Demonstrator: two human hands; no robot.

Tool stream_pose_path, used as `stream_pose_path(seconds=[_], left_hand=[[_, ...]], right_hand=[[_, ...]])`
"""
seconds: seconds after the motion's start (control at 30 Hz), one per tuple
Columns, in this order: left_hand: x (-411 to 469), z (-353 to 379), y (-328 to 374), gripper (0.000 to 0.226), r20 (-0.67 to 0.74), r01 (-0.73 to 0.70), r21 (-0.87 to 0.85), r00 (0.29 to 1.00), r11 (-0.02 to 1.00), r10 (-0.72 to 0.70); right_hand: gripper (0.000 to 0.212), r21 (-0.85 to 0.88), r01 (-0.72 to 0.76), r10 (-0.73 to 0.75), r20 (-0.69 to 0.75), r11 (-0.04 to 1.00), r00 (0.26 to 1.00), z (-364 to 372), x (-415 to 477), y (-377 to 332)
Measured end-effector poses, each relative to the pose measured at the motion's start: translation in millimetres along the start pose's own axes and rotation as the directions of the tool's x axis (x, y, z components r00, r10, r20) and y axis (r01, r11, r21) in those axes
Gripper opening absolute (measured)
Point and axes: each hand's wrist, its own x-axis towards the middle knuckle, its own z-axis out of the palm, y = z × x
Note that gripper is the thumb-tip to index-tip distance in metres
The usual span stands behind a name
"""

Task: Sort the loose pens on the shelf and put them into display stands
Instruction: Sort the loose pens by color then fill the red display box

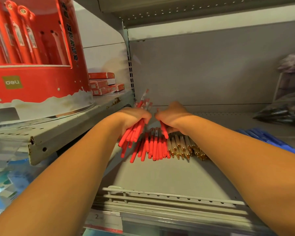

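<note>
Nearest is the shelf's front rail [160, 199] with a price tag [102, 218] under it, and both forearms reach in over it. Past a bare stretch of shelf [160, 174] lie the loose pens. The red pens [153, 149] form a row side by side, long axes running front to back, ends toward the camera. Touching them on the right are white pens [182, 147] with gold tips, lying the same way. Well off to the right are blue pens [269, 142].

Just above the far end of the red row the hands nearly meet. The left hand [134, 116] has its fingers curled round a bundle [132, 133] of red pens, tilted so its near end hangs down to the left, over the row's left edge. The right hand [174, 116] pinches a lone pen [164, 131], red too and steeply tilted. Its fingers are mostly hidden under the hand, so how they hold it I cannot tell. The lone pen is just beside the bundle, so joining them is probably a short move leftward. The row on the shelf lies under the right hand, which is the nearer to it.

Farther off, on the higher shelf to the left, is the red stand [37, 82], on the left hand's side, with small boxes [102, 84] behind it. A dark bag [283, 111] lies at far right.
</note>
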Motion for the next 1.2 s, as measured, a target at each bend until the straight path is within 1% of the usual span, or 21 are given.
stream_pose_path(seconds=[0.07, 0.1, 0.17, 0.2, 0.27, 0.3, 0.37, 0.4, 0.43, 0.5, 0.53, 0.63, 0.7, 0.8, 0.9, 0.97, 1.07, 1.13, 1.2], left_hand=[[-3, 3, 7, 0.013, 0.02, -0.058, -0.187, 0.998, 0.981, 0.063], [-5, 4, 10, 0.015, 0.029, -0.082, -0.283, 0.995, 0.956, 0.094], [-11, 9, 16, 0.015, 0.031, -0.132, -0.402, 0.987, 0.906, 0.157], [-15, 12, 18, 0.012, 0.025, -0.16, -0.416, 0.982, 0.895, 0.187], [-25, 20, 25, 0.006, 0.011, -0.214, -0.418, 0.971, 0.883, 0.241], [-32, 25, 31, 0.008, 0.013, -0.236, -0.422, 0.964, 0.875, 0.267], [-44, 38, 45, 0.021, 0.021, -0.27, -0.464, 0.949, 0.844, 0.315], [-49, 46, 53, 0.025, 0.015, -0.282, -0.502, 0.942, 0.817, 0.335], [-55, 56, 61, 0.023, 0.007, -0.296, -0.539, 0.935, 0.789, 0.355], [-66, 78, 77, 0.012, 0.009, -0.312, -0.587, 0.92, 0.747, 0.392], [-72, 90, 84, 0.011, 0.022, -0.316, -0.594, 0.913, 0.74, 0.407], [-87, 131, 106, 0.024, 0.064, -0.328, -0.596, 0.89, 0.733, 0.451], [-97, 163, 121, 0.028, 0.077, -0.346, -0.613, 0.869, 0.711, 0.489], [-113, 213, 143, 0.025, 0.074, -0.382, -0.631, 0.837, 0.675, 0.543], [-129, 260, 164, 0.027, 0.07, -0.396, -0.636, 0.825, 0.662, 0.561], [-137, 289, 178, 0.028, 0.061, -0.395, -0.632, 0.832, 0.666, 0.552], [-145, 327, 194, 0.028, 0.029, -0.416, -0.599, 0.843, 0.684, 0.538], [-147, 347, 201, 0.027, 0.009, -0.433, -0.578, 0.845, 0.692, 0.535], [-146, 362, 209, 0.027, 0.003, -0.435, -0.563, 0.849, 0.702, 0.529]], right_hand=[[0.017, 0.088, 0.031, -0.027, -0.048, 0.996, 0.998, -7, -4, -4], [0.019, 0.134, 0.048, -0.038, -0.08, 0.99, 0.996, -11, -8, -7], [0.017, 0.279, 0.085, -0.047, -0.141, 0.957, 0.989, -21, -17, -17], [0.015, 0.377, 0.101, -0.043, -0.159, 0.921, 0.986, -26, -23, -23], [0.011, 0.561, 0.125, -0.031, -0.174, 0.818, 0.984, -37, -38, -34], [0.011, 0.629, 0.136, -0.035, -0.171, 0.766, 0.985, -44, -48, -37], [0.017, 0.73, 0.153, -0.073, -0.141, 0.666, 0.987, -59, -68, -36], [0.019, 0.771, 0.149, -0.089, -0.119, 0.619, 0.989, -67, -78, -32], [0.019, 0.806, 0.137, -0.091, -0.103, 0.576, 0.991, -76, -88, -27], [0.018, 0.85, 0.115, -0.068, -0.093, 0.514, 0.993, -96, -104, -11], [0.018, 0.862, 0.111, -0.056, -0.096, 0.494, 0.994, -107, -109, -2], [0.012, 0.889, 0.113, -0.029, -0.112, 0.445, 0.993, -146, -126, 27], [0.008, 0.896, 0.114, -0.024, -0.115, 0.428, 0.993, -175, -138, 48], [0.012, 0.879, 0.129, -0.019, -0.135, 0.459, 0.991, -222, -160, 80], [0.02, 0.793, 0.166, -0.01, -0.198, 0.587, 0.98, -272, -176, 109], [0.016, 0.733, 0.189, -0.022, -0.231, 0.653, 0.973, -302, -182, 127], [0.01, 0.662, 0.225, -0.07, -0.253, 0.715, 0.965, -344, -186, 155], [0.007, 0.581, 0.272, -0.132, -0.273, 0.767, 0.953, -370, -183, 171], [0.003, 0.468, 0.333, -0.185, -0.333, 0.819, 0.924, -395, -175, 182]])
